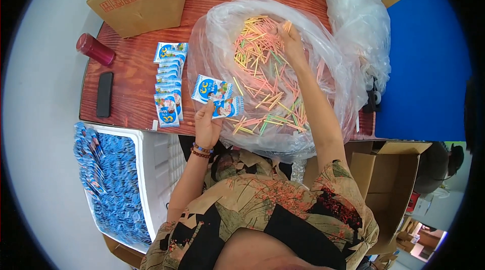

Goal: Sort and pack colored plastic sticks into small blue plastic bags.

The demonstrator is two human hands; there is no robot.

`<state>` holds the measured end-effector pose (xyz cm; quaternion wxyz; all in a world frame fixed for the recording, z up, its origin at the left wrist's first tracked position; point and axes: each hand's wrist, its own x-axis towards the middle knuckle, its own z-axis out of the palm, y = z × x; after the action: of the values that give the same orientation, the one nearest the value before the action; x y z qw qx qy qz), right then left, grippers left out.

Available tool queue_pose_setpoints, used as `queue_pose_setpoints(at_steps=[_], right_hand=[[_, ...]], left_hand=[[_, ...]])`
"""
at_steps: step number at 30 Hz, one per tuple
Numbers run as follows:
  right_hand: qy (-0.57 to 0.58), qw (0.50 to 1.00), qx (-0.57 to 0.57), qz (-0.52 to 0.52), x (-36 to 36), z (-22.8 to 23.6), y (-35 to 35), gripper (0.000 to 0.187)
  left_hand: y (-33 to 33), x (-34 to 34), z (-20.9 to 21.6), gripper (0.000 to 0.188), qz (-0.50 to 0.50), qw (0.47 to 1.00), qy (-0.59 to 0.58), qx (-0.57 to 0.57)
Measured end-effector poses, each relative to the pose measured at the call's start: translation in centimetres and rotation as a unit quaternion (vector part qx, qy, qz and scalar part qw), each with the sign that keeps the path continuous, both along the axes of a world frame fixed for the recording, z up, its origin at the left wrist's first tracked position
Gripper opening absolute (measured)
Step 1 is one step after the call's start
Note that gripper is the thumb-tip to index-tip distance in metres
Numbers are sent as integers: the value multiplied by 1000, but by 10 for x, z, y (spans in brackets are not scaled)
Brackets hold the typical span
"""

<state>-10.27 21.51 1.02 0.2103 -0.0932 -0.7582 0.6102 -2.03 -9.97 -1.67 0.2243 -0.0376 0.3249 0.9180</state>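
Note:
My left hand (206, 121), with bead bracelets at the wrist, is closed on two small blue-and-white packets (212, 87) fanned over the near left rim of a large clear plastic bag (212, 19). The bag lies spread wide on the table. Inside it is a loose heap of thin sticks (257, 42) in pink, yellow and green. My right hand (292, 42) reaches over the far part of this heap. Its fingers are closed around a few pinkish sticks (287, 25). To the left of the bag, an overlapping column of similar packets (168, 83) lies on the table.
A cardboard box (139, 2), a red cylindrical container (96, 49) and a black phone (104, 94) are on the table's left. Below stands a white foam box (145, 184) full of blue packets. Crumpled plastic (359, 32) and a blue panel (424, 68) are right; an open carton (389, 184) is below.

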Motion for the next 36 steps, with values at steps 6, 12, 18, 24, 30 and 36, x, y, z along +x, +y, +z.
queue_pose_setpoints(at_steps=[6,12,18,24,30,36], right_hand=[[-1,1000,7,-14,52,-30,-18,12],[-23,968,245,-41,61,-28,-19,13],[58,986,-149,-50,62,-19,-19,20],[121,952,-279,-43,86,49,-77,26],[145,899,-412,26,95,29,-78,35],[228,841,-488,44,109,56,-127,36]], left_hand=[[-1,-4,-9,25,-5,1000,11,16],[3,-2,-5,25,-5,1000,20,-5],[0,-5,-7,22,-20,1000,-5,5],[32,-5,19,18,0,998,31,50],[55,-1,25,17,-6,999,-1,32],[54,1,18,18,9,999,6,49]])
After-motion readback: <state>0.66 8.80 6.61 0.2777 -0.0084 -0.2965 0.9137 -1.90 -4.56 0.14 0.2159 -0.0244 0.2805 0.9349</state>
